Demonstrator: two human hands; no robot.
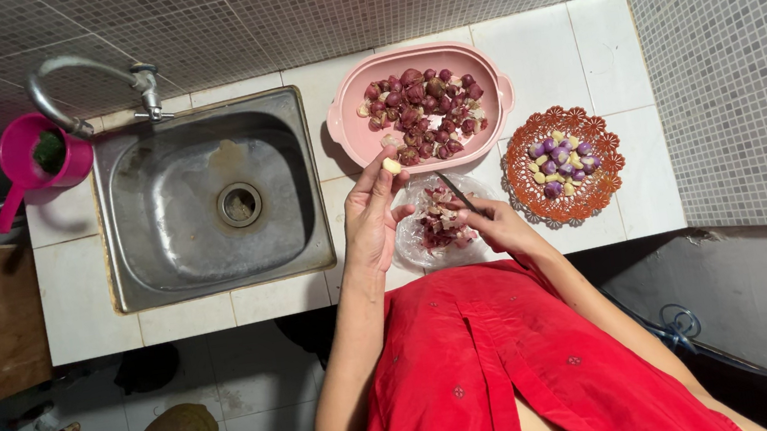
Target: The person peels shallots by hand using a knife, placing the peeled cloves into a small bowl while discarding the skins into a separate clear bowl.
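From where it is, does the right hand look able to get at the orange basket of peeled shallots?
Probably yes. The right hand, holding a knife, sits just beside the orange basket on the counter, and nothing stands between them. The knife would have to be kept clear or set down.

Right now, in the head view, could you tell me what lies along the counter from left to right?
Pink jug → steel sink → left hand holding a peeled clove → right hand holding a knife → orange basket.
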